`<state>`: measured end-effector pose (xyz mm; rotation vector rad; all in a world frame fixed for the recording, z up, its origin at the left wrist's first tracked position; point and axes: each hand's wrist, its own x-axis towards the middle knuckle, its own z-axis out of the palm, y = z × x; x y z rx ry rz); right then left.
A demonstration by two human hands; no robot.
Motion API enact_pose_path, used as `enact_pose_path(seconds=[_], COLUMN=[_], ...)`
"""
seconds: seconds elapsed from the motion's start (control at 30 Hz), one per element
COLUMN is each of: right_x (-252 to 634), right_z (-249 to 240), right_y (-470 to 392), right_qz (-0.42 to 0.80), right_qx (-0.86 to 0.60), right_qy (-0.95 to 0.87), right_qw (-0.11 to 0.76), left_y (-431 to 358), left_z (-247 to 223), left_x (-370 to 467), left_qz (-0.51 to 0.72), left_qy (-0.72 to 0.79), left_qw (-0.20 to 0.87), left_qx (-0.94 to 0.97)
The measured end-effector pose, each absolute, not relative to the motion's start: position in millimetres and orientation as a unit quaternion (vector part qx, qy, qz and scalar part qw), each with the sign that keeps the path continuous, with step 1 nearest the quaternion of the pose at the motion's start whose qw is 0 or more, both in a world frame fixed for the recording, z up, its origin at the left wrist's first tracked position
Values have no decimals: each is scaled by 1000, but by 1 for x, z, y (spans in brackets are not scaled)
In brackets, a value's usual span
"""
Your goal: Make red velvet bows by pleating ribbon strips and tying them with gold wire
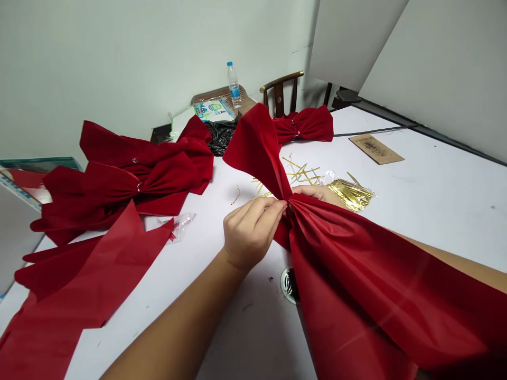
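Observation:
A long piece of red cloth (pixel 356 264), velvety on one side and smooth on the other, is bunched into a narrow waist in front of me. My left hand (pixel 251 229) pinches that gathered waist from the left, fingers closed. Behind the waist, my right hand (pixel 320 194) grips from the far side; its fingertips are mostly hidden by the cloth. One end of the cloth fans out up and to the left, while the other spreads toward me at lower right. Whether a tie is around the waist cannot be made out.
Gathered red bows (pixel 166 177) lie at left, beside a flat red cloth piece (pixel 106 279). Gold twist ties (pixel 350 194) and a cardboard piece (pixel 376 149) lie on the white table (pixel 435 206). A round table grommet (pixel 290 285) sits below my hands. A water bottle (pixel 234 89) stands behind.

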<state>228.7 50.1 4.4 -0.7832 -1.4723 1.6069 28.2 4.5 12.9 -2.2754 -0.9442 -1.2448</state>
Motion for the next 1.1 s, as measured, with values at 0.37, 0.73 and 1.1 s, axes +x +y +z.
enact_pose_path(seconds=[0.37, 0.73, 1.1], right_x=[225, 221, 231], right_z=[2, 10, 9], right_y=[42, 33, 42], right_qz=[558, 433, 387], right_qx=[-309, -295, -228], right_qy=[-637, -682, -749], right_qw=[433, 510, 486], left_y=[3, -10, 4], left_z=[13, 30, 47], left_x=[32, 62, 42], left_qz=[-432, -519, -361], left_qy=[-379, -529, -458], left_qw=[116, -364, -705], left_qx=[-810, -564, -403])
